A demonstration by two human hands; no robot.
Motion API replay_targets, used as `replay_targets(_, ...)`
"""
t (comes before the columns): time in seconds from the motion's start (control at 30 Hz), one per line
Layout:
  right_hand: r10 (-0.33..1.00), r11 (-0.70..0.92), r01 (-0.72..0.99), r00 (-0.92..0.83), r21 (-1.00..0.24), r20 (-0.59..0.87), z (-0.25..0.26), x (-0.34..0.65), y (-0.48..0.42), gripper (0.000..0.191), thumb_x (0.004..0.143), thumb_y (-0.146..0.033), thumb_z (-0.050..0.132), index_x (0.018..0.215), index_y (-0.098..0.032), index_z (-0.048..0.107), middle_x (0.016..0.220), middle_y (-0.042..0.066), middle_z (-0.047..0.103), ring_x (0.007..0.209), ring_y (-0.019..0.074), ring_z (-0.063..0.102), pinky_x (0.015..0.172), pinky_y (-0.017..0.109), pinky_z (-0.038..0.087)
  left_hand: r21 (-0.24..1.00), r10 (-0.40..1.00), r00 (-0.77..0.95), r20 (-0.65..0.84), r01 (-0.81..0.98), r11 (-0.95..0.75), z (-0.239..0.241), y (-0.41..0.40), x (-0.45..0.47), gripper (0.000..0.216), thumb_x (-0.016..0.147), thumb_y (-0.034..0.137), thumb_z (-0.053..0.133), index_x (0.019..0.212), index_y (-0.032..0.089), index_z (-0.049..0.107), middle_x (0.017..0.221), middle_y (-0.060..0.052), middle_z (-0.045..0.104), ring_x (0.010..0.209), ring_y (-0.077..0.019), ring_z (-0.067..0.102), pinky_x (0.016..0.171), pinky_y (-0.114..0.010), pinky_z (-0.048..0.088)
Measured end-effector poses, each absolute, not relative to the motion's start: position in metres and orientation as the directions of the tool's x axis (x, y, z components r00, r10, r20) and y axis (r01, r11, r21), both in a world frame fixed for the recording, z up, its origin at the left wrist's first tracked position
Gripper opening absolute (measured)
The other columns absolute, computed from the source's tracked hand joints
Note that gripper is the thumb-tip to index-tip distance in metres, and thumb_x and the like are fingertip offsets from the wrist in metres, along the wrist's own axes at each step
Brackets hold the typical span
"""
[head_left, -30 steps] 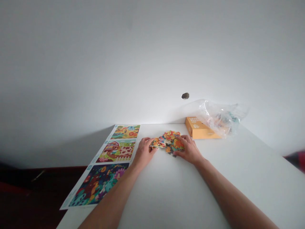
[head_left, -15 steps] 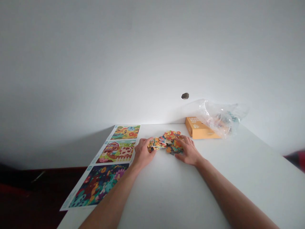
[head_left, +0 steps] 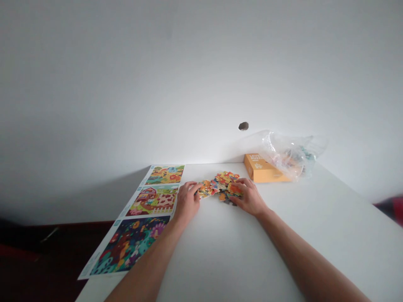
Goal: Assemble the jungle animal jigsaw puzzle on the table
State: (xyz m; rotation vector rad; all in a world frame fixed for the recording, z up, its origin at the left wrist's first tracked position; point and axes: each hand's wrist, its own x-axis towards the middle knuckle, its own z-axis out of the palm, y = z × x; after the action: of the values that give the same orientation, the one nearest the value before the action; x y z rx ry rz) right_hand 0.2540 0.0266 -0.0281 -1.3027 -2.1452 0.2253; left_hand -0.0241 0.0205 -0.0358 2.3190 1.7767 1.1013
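Note:
A loose heap of colourful jigsaw puzzle pieces (head_left: 224,181) lies on the white table (head_left: 217,251), between my two hands. My left hand (head_left: 187,201) is at the heap's left end, its fingers and thumb curled around puzzle pieces there. On the right side, my right hand (head_left: 250,198) has its fingers bent over the heap and its thumb low at the near edge, closed on some pieces. My palms hide part of what each hand grips. Orange, yellow and red pieces show on top, with darker ones at the near right.
Left of the heap lies a printed sheet with three pictures: a sunny animal scene (head_left: 165,174), a farm (head_left: 153,200) and a dark night scene (head_left: 129,245). An orange puzzle box (head_left: 267,175) stands at the back right, partly under a clear plastic bag (head_left: 291,153). A white wall (head_left: 201,84) rises behind.
My fingers have shifted slightly over the heap, and my right thumb has drawn in toward the fingers. Some pieces at the heap's left end and near edge have moved a little.

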Motion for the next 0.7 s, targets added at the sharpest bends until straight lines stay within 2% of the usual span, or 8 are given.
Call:
replay_targets(0.13, 0.844, 0.509, 0.747, -0.335, -0.428, 0.42, -0.031, 0.252, 0.028, 0.035, 0.084, -0.04, 0.066, 0.118, -0.029, 0.067, 0.123, 0.009, 0.054, 0.112, 0.0285, 0.052, 0.098, 0.046, 0.044, 0.359, 0.803, 0.313, 0.508, 0.77, -0.528, -0.027, 0.014, -0.016, 0.043, 0.086, 0.007, 0.049, 0.112, 0.035, 0.07, 0.125, -0.003, 0.057, 0.119, -0.0226, 0.05, 0.104, -0.043, 0.042)
replay_targets(0.23, 0.848, 0.502, 0.75, -0.331, -0.43, 0.413, -0.035, 0.252, 0.03, 0.03, 0.088, -0.037, 0.062, 0.117, -0.032, 0.067, 0.122, 0.009, 0.054, 0.112, 0.0279, 0.052, 0.098, 0.046, 0.044, 0.292, 0.789, 0.404, 0.462, 0.771, -0.566, -0.025, 0.009, -0.01, 0.047, 0.086, 0.006, 0.05, 0.11, 0.04, 0.071, 0.136, -0.001, 0.051, 0.126, -0.0255, 0.044, 0.104, -0.048, 0.04)
replay_targets(0.43, 0.865, 0.475, 0.756, -0.307, -0.45, 0.397, -0.038, 0.253, 0.031, 0.031, 0.088, -0.039, 0.061, 0.117, -0.03, 0.067, 0.121, 0.009, 0.054, 0.113, 0.0266, 0.052, 0.099, 0.044, 0.043, 0.256, 0.813, 0.361, 0.458, 0.822, -0.509, -0.019, 0.003, -0.007, 0.036, 0.083, 0.012, 0.058, 0.103, 0.037, 0.074, 0.136, -0.002, 0.05, 0.127, -0.0287, 0.042, 0.105, -0.051, 0.037)
replay_targets(0.6, 0.884, 0.447, 0.795, -0.322, -0.41, 0.339, -0.034, 0.251, 0.025, 0.063, 0.076, -0.057, 0.071, 0.133, -0.034, 0.056, 0.136, 0.011, 0.043, 0.125, 0.034, 0.042, 0.102, 0.052, 0.038, 0.249, 0.806, 0.404, 0.433, 0.806, -0.537, -0.019, 0.002, -0.005, 0.029, 0.083, 0.027, 0.064, 0.11, 0.036, 0.07, 0.145, -0.004, 0.042, 0.132, -0.032, 0.039, 0.106, -0.053, 0.036)
replay_targets(0.7, 0.891, 0.436, 0.799, -0.318, -0.414, 0.325, -0.032, 0.25, 0.024, 0.057, 0.078, -0.051, 0.071, 0.13, -0.033, 0.058, 0.135, 0.011, 0.044, 0.125, 0.0328, 0.043, 0.102, 0.05, 0.038, 0.299, 0.819, 0.335, 0.466, 0.812, -0.502, -0.026, 0.007, -0.007, 0.03, 0.085, 0.025, 0.061, 0.115, 0.03, 0.065, 0.137, -0.007, 0.05, 0.13, -0.0288, 0.044, 0.107, -0.048, 0.038)
